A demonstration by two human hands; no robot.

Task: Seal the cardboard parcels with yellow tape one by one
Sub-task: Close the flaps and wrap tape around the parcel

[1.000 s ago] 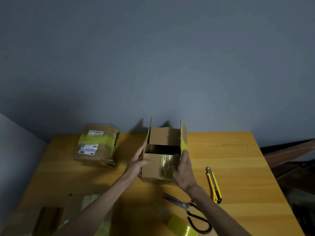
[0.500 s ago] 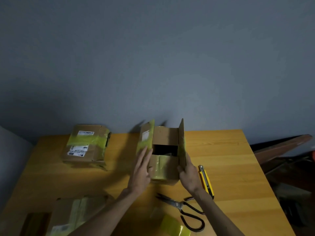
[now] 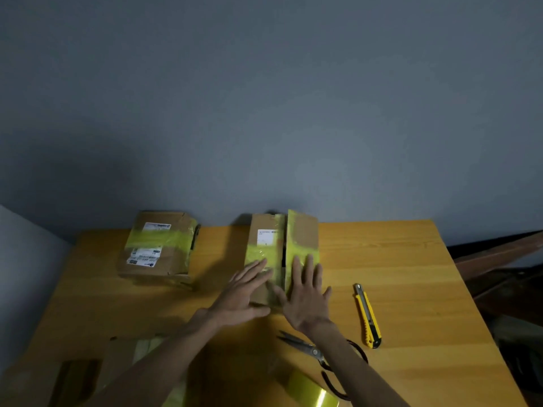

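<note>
Parcel being worked on: A cardboard parcel (image 3: 302, 230) sits on a wooden table (image 3: 411, 259), with its far end close to a grey-blue wall (image 3: 264, 113). Its two long top flaps are folded down and nearly meet, leaving a thin dark slit between them. Shiny yellow tape crosses both flaps, and a white label (image 3: 266, 237) sits on the left flap.
Left hand: The left hand (image 3: 244, 292) lies flat on the parcel's left flap, fingers straight and spread, gripping nothing.
Right hand: The right hand (image 3: 305, 298) lies flat on the parcel's right flap, fingers straight and fanned, thumb beside the slit, gripping nothing.
Left of the parcel: A second parcel (image 3: 158, 248) stands apart from it, closed, banded with yellow tape and carrying white labels on top.
Right of the parcel: A yellow utility knife (image 3: 367, 315) lies apart from it on the table.
Nearer than the parcel: Black-handled scissors (image 3: 311, 351) lie partly hidden under the right forearm. Closer still, a roll of yellow tape (image 3: 311, 392) is cut off by the bottom edge.
Nearer and left of the parcel: Dim taped cardboard (image 3: 88, 374); I cannot tell whether it is boxes or loose sheets.
In the way: The hands cover the near half of the parcel's top.
</note>
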